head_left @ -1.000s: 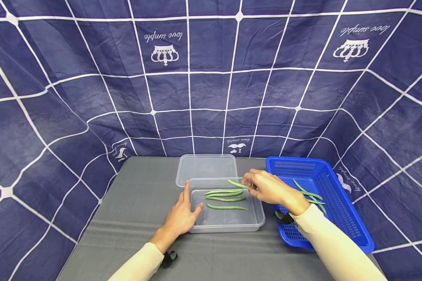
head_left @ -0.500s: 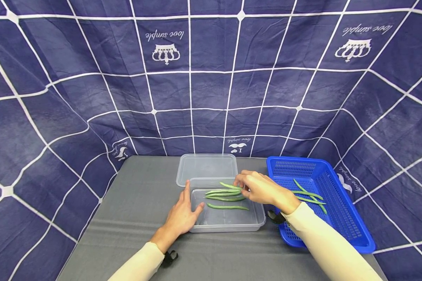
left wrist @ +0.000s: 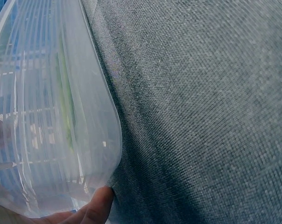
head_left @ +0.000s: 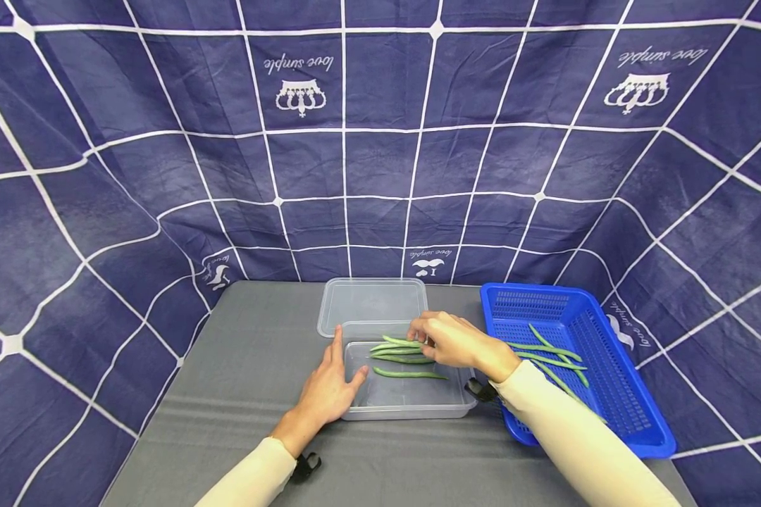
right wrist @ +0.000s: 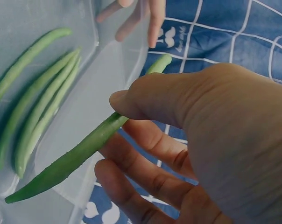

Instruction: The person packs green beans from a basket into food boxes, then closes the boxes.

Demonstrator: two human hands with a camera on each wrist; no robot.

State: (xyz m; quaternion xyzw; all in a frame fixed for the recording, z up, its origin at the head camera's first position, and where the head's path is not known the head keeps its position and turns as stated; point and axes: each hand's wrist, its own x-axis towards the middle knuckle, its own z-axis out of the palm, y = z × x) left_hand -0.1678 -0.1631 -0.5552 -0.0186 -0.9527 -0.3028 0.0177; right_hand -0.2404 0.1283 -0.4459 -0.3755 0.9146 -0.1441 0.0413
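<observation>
My right hand (head_left: 453, 341) pinches a green bean (right wrist: 80, 154) between thumb and fingers, above the far edge of a clear plastic container (head_left: 412, 407). In the container lie several other green beans (head_left: 409, 374), a few side by side and one set apart nearer me. My left hand (head_left: 325, 386) rests against the container's left side with fingers straight and the thumb at the rim. The left wrist view shows a fingertip (left wrist: 101, 200) touching the container's outer wall, with a bean blurred through the plastic.
Behind the container lies a clear lid (head_left: 374, 303). To the right, under my right forearm, stands a blue basket (head_left: 640, 394) holding several green beans (head_left: 561, 352). A grey cloth (head_left: 254, 352) covers the table, and a blue checked curtain (head_left: 380, 162) encloses the back and sides.
My right hand has moved left with the green bean, from the container's far right corner to above the grouped beans. My left hand has stayed in place.
</observation>
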